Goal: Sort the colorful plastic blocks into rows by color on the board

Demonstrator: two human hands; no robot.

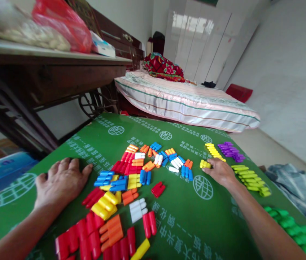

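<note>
My left hand (61, 180) lies flat on the green board (174, 195), fingers spread, holding nothing. On the right, my right hand (219, 171) has its thumb and fingers closed on a small yellow toy block (204, 164) with rounded, finger-like prongs. Just beyond that hand is a row of yellow toy blocks (214, 151). Between my hands lies a loose pile of similar plastic blocks: red blocks (88, 231), orange blocks (112, 232), blue blocks (119, 183), white blocks (138, 209) and yellow ones. A single red block (158, 189) sits slightly apart.
Purple blocks (231, 151), lime blocks (250, 179) and green blocks (293, 229) are grouped along the board's right side. A dark wooden table (61, 79) with bags stands at the left. Beyond the board is a bed (191, 101); crumpled cloth (299, 184) lies at right.
</note>
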